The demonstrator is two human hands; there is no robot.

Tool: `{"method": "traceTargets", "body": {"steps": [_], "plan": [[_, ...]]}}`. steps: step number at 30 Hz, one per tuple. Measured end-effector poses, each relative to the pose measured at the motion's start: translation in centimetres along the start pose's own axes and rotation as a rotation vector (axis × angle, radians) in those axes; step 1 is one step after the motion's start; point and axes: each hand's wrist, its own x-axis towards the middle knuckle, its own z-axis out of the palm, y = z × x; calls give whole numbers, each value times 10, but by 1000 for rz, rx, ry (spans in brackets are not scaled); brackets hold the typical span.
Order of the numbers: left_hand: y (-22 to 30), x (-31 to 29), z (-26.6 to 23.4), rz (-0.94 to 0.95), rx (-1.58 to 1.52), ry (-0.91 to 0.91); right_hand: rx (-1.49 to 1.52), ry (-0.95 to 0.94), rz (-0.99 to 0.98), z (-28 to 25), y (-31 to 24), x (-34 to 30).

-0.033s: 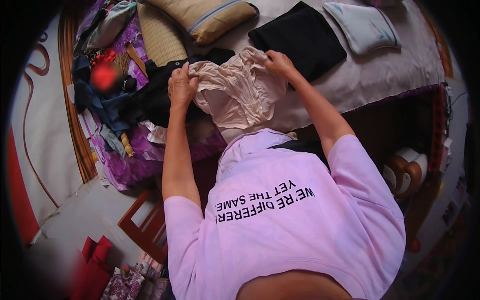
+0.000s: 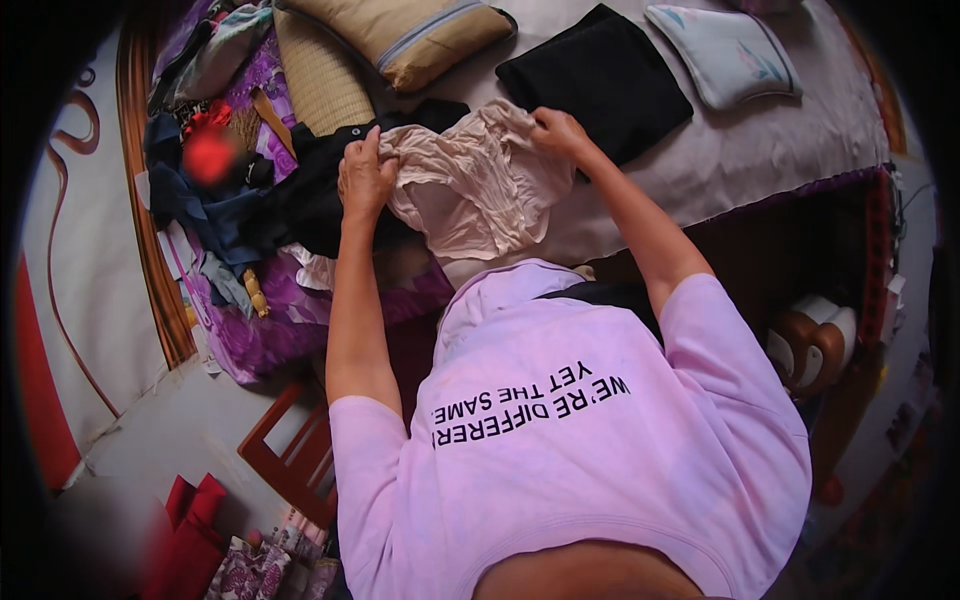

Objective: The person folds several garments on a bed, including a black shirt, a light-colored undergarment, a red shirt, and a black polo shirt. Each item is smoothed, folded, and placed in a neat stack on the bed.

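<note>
A pair of crumpled beige underpants (image 2: 480, 185) is spread between my two hands at the near edge of the bed. My left hand (image 2: 365, 178) grips the left end of the waistband, fingers closed on the cloth. At the opposite end, my right hand (image 2: 558, 132) pinches the upper right corner. The lower part of the underpants hangs toward me. Behind and left of them lies a rumpled black garment (image 2: 310, 200), partly hidden by my left hand. A folded black cloth (image 2: 600, 85) rests on the bed just beyond my right hand.
The bed's grey sheet (image 2: 800, 150) also bears a tan zippered cushion (image 2: 440, 45), a woven mat-like pillow (image 2: 322, 80) and a pale flowered pillow (image 2: 725, 55). Mixed clothes (image 2: 220, 215) pile up at the left over purple fabric. A reddish wooden chair (image 2: 290, 450) stands at lower left.
</note>
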Motion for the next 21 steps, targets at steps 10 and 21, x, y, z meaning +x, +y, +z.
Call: {"method": "traceTargets", "body": {"steps": [10, 21], "plan": [[-10, -4, 3, 159, -238, 108, 583, 275, 226, -66, 66, -63], [-13, 5, 6, 25, -344, 69, 1267, 445, 822, -72, 127, -50]]}}
